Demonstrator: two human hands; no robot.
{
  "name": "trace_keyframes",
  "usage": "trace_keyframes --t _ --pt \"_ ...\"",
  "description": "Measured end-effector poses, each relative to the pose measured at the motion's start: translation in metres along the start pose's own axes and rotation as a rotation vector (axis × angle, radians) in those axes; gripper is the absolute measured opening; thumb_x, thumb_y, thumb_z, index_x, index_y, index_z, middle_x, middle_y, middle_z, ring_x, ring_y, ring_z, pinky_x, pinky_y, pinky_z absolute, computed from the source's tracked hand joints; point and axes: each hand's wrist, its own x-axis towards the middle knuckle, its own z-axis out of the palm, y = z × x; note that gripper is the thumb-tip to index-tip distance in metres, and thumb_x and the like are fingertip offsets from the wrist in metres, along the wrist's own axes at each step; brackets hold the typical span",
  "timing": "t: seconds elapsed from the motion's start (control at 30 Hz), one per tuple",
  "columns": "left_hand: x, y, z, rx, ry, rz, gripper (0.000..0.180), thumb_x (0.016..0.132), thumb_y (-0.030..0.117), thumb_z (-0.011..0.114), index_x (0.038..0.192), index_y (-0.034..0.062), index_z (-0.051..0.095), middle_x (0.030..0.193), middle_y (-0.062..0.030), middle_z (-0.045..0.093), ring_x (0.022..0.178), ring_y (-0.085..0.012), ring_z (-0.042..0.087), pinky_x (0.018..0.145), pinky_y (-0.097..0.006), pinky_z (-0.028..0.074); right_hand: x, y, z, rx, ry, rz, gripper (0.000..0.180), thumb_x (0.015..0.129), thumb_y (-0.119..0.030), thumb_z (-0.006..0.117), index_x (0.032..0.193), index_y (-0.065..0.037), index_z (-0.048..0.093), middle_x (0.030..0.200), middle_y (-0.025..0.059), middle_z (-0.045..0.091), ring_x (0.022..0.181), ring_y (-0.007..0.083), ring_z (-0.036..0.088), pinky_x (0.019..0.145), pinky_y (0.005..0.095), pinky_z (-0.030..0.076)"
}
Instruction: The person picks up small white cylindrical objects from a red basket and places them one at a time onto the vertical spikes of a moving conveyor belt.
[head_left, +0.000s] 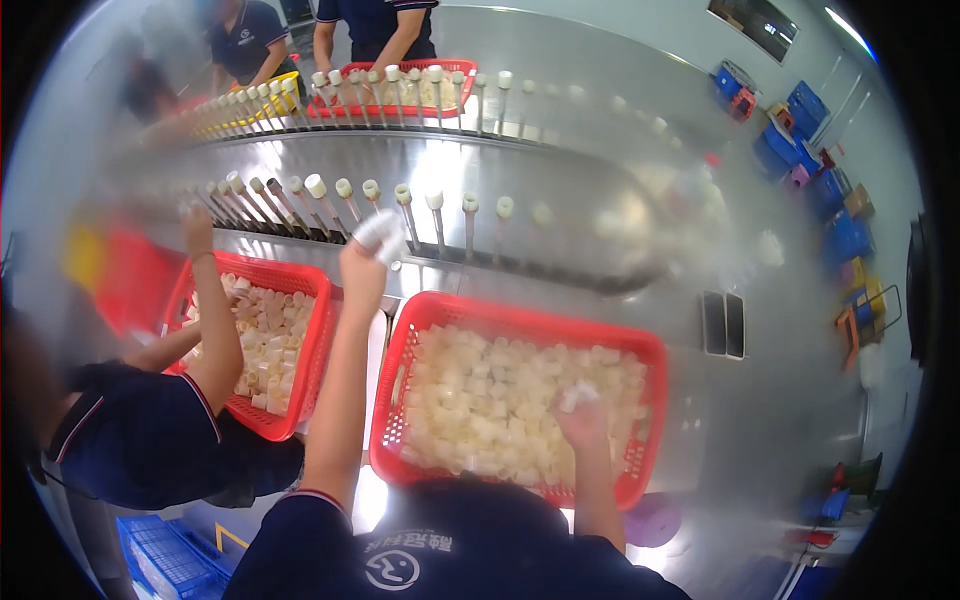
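Note:
My left hand (368, 262) is raised beyond the basket, close to a row of upright metal rods with pale ring-shaped caps (403, 194). Its fingers are drawn together and covered in blurred white; whatever they hold cannot be made out. Over the right part of a red perforated basket (520, 318) is my right hand (581, 412), fingers bunched and whitish at the tips, low against the pieces. Pale, short tube-like pieces (490, 390) fill this basket in a loose heap. A small piece between the right fingers cannot be told from their white covering.
At my left a co-worker (150, 430) reaches over another red basket (322, 340) of similar pieces. A second row of capped rods (395, 85) stands farther back, with more people behind. Black trays (723, 325) lie on the steel table at right; a purple stool (652, 520) is below.

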Motion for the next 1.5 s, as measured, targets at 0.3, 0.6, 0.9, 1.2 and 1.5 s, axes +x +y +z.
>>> trace_keyframes --t 0.3,0.6,0.9,1.2,1.5 --pt "0.057 -0.033 0.072 0.499 0.044 0.42 0.026 0.073 0.0 0.059 0.098 0.0051 0.06 0.101 -0.0099 0.059 0.094 -0.019 0.056 0.079 -0.025 0.043 -0.007 0.001 0.06 -0.646 -0.508 -0.48 0.03 0.081 -0.004 0.052 0.11 -0.009 0.046 0.099 0.0041 0.053 0.082 0.0139 0.054 0.065 0.0276 0.045" --pt "-0.002 -0.051 0.105 0.537 -0.097 0.549 0.027 0.067 -0.004 0.052 0.093 0.0012 0.057 0.087 -0.0156 0.057 0.089 -0.032 0.053 0.076 -0.036 0.043 -0.002 -0.007 0.15 -1.055 -0.365 -0.587 0.038 0.079 -0.003 0.055 0.112 -0.01 0.039 0.086 0.0053 0.057 0.054 0.0087 0.05 0.043 0.0201 0.038" --pt "-0.2 -0.168 0.029 1.25 -0.824 0.177 0.024 0.069 0.02 0.056 0.09 0.009 0.061 0.105 -0.0137 0.052 0.088 -0.0276 0.052 0.081 -0.041 0.036 0.065 0.015 0.271 -2.446 -0.476 -1.553 0.014 0.067 -0.01 0.058 0.081 -0.006 0.062 0.082 0.0162 0.061 0.069 0.0283 0.06 0.057 0.0398 0.047" --pt "-0.203 -0.178 0.055 1.377 -0.827 0.1 0.012 0.065 0.011 0.052 0.072 0.0059 0.06 0.078 -0.0128 0.055 0.073 -0.0251 0.055 0.072 -0.039 0.038 0.091 -0.002 0.284 -2.885 -0.24 -1.296 0.014 0.066 -0.01 0.056 0.078 -0.005 0.062 0.081 0.0143 0.062 0.076 0.0282 0.061 0.063 0.0396 0.048" --pt "-0.153 -0.172 0.051 0.921 -0.943 -0.113 0.028 0.065 -0.005 0.054 0.091 0.0063 0.055 0.091 -0.0107 0.054 0.082 -0.0255 0.057 0.072 -0.033 0.046 0.02 -0.048 0.042 -0.584 -0.053 -0.589 0.034 0.083 -0.017 0.048 0.115 -0.011 0.039 0.118 0.0045 0.046 0.072 0.0089 0.046 0.054 0.0192 0.04"
